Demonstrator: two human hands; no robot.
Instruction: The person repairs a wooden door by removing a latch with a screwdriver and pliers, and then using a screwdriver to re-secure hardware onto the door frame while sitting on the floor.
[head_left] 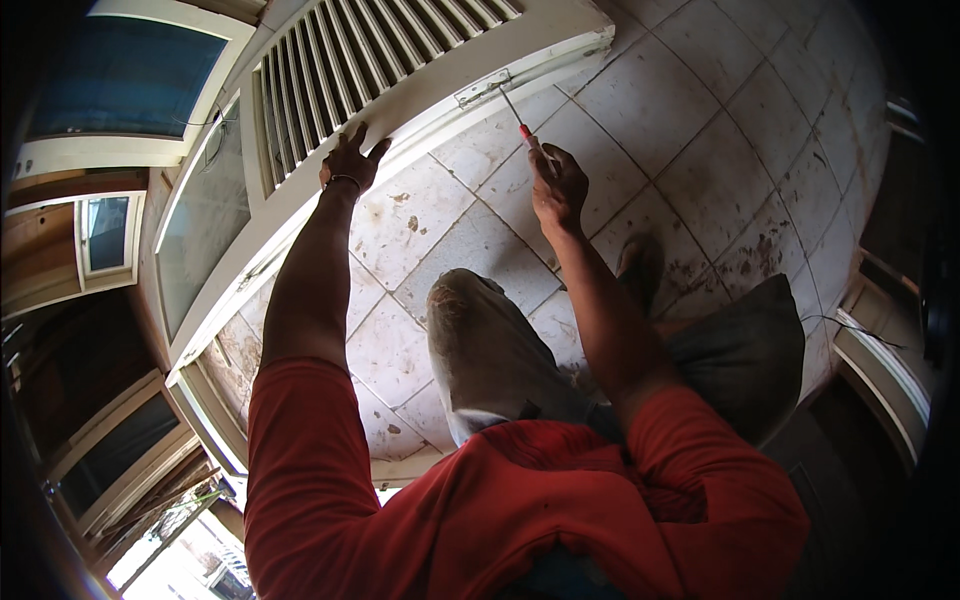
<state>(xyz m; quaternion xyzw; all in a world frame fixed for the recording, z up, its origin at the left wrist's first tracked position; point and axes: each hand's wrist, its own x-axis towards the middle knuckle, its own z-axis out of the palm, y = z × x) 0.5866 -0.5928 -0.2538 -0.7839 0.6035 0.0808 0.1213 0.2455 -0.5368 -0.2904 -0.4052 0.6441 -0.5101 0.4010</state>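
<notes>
Left hand (350,160) lies flat, fingers spread, on the white louvred door (400,60), gripping nothing. Right hand (556,187) has its grip closed around a red-handled screwdriver (525,130). The screwdriver tip meets a hinge (484,88) on the door's edge. The door stands above a tiled floor (700,150).

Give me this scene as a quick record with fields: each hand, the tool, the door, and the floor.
left hand: fingers spread, pressed flat on the white louvered door
right hand: gripping a red-handled screwdriver
screwdriver tip: at the metal hinge on the door's edge
door: cream frame, slatted panel
floor: pale square tiles, stained
clothing: red sleeves
</notes>
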